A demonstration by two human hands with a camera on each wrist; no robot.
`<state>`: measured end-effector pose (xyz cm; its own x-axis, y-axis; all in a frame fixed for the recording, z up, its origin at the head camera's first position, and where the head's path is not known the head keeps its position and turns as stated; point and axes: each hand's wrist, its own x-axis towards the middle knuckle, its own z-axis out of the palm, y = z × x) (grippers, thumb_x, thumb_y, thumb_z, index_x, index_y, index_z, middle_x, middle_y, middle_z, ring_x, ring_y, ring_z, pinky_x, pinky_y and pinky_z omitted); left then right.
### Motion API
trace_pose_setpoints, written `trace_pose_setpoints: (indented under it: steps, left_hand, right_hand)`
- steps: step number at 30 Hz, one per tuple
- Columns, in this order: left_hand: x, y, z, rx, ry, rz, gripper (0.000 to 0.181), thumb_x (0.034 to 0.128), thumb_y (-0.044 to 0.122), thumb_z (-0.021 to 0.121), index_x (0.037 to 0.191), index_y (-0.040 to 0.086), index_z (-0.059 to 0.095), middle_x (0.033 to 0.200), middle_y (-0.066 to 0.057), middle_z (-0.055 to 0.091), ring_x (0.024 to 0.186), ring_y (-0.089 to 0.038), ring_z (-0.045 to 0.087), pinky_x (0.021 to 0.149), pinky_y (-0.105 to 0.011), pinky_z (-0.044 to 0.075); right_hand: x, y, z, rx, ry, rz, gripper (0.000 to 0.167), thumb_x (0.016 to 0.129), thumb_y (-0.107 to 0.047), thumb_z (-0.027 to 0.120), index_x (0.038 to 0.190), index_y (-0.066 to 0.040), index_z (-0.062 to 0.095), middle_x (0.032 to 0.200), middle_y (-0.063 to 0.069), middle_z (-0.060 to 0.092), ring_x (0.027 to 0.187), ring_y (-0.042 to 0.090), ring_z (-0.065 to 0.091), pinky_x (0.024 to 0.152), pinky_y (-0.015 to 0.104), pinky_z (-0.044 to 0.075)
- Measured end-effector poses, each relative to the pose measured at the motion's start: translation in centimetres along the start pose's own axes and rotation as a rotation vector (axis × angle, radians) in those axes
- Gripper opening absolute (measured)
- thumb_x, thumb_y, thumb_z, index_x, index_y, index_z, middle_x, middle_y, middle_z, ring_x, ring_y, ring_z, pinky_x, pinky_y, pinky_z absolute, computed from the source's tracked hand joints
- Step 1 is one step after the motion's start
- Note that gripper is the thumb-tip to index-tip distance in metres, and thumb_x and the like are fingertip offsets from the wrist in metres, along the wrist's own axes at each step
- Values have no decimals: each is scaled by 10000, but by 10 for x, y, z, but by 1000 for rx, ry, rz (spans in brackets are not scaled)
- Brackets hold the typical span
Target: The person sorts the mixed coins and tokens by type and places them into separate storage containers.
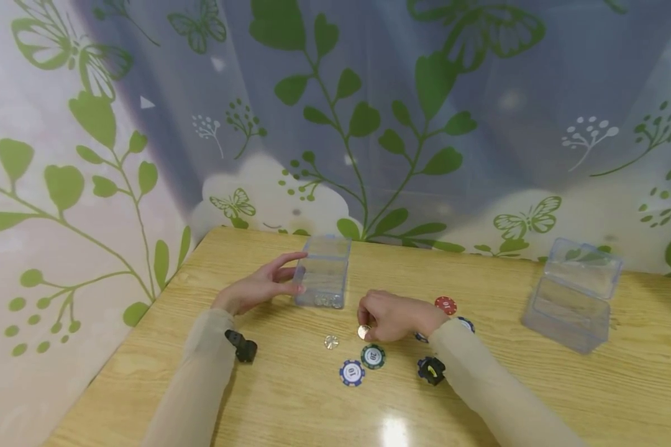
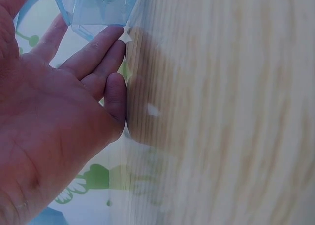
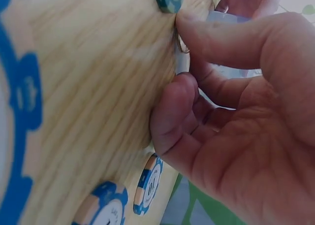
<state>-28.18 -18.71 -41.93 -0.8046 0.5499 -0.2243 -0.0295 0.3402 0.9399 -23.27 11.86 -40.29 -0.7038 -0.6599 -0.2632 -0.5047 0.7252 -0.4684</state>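
Note:
In the head view, my left hand point(image 1: 263, 285) holds the left side of a clear plastic box point(image 1: 321, 279) with its lid raised. Several shiny coins point(image 1: 327, 301) lie inside by its front wall. The left wrist view shows the fingers point(image 2: 96, 52) against the bluish box point(image 2: 98, 8). My right hand point(image 1: 397, 316) pinches a gold coin point(image 1: 363, 332) between thumb and fingertip, low over the table. Its rim appears between the fingers in the right wrist view. Another gold coin point(image 1: 331, 342) lies to the left, near a green poker chip point(image 1: 373, 356) marked 20.
A blue chip point(image 1: 351, 372) lies in front of the green one. A red chip point(image 1: 445, 305) and blue chips point(image 1: 465, 324) are around the right wrist, partly hidden. A second clear box point(image 1: 567, 310), lid up, stands right. A leaf-patterned curtain point(image 1: 391, 136) hangs behind the wooden table point(image 1: 291, 397).

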Motion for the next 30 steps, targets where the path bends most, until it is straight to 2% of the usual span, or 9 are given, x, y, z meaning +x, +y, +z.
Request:
trace_pose_setpoints:
  steps: [6,13,17,23,30]
  left_hand:
    - [0,0,0,1,4,2,824,987,223,700,1639,300,202,1710,-124,208,1595,-340,166,1231,-686,143]
    - [0,-1,-1,11,-2,-4,844,978,253,715,1641,301,195,1710,-137,198,1599,-340,147,1229,-687,149]
    - [0,0,-1,14,1,-7,850,972,263,723,1639,311,198,1710,-132,198,1599,-331,150,1230,-683,154]
    - [-1,-1,-1,24,8,-21,847,972,265,723,1636,326,201,1708,-128,207,1598,-326,157,1231,-681,156]
    - [-1,-1,-1,26,5,-14,838,980,269,712,1638,316,196,1712,-132,191,1600,-340,141,1221,-705,135]
  right_hand:
    - [-2,4,-1,30,17,-46,153,866,-79,772,907,-107,628,863,-1,561,805,120,480,731,269,423]
    - [-2,8,3,44,26,-86,196,859,-25,718,739,-153,631,783,-48,570,740,92,504,699,245,431]
    - [-4,11,3,108,67,-88,157,850,-48,760,827,-133,630,821,-35,589,756,98,520,700,242,452]
    - [-4,14,5,203,132,-105,211,821,-63,798,935,-109,627,895,-13,635,817,105,574,751,250,503]
    - [-2,10,7,198,161,-112,249,741,-15,765,932,-105,633,891,1,648,802,117,593,738,235,518]
